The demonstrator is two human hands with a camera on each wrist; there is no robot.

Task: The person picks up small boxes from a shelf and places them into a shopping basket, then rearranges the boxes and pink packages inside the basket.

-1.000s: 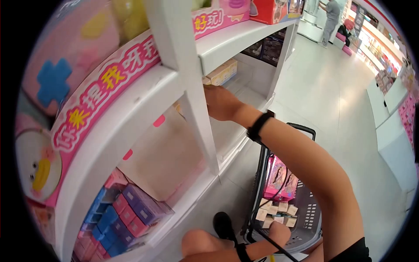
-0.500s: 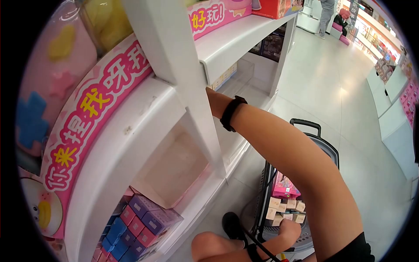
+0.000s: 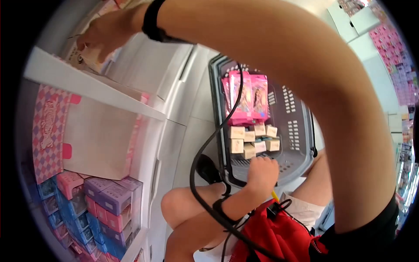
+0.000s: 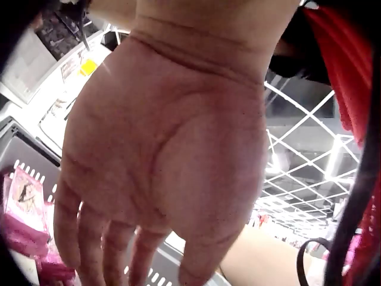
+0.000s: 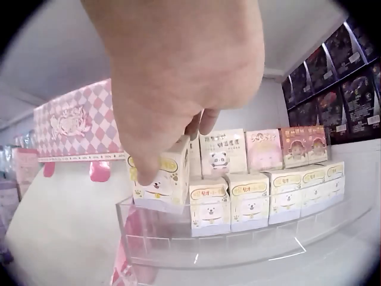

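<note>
In the right wrist view my right hand (image 5: pixel 184 83) grips a small cream box (image 5: pixel 164 187) with a white dog picture, thumb on its front. The box tilts at the left end of a clear plastic tray (image 5: pixel 238 253). Similar dog boxes (image 5: pixel 250 202) stand in a row beside it. In the head view this hand (image 3: pixel 107 35) reaches into the shelf at upper left. My left hand (image 3: pixel 263 174) hangs by the near end of a grey shopping basket (image 3: pixel 292 163), its fingers relaxed in the left wrist view and nothing in its palm.
Pink doll packs (image 3: pixel 248 96) and several small cream boxes (image 3: pixel 248 137) lie in the basket. A white shelf divider (image 3: pixel 94 87) and a checkered display carton (image 3: pixel 52 131) flank the reach. Blue, pink and purple boxes (image 3: pixel 109 196) fill the lower shelf. A black cord (image 3: pixel 196 174) crosses the view.
The head view has swung down and toward the basket. My right hand, earlier hidden behind the shelf post, now shows on a box. My left hand stays beside the basket.
</note>
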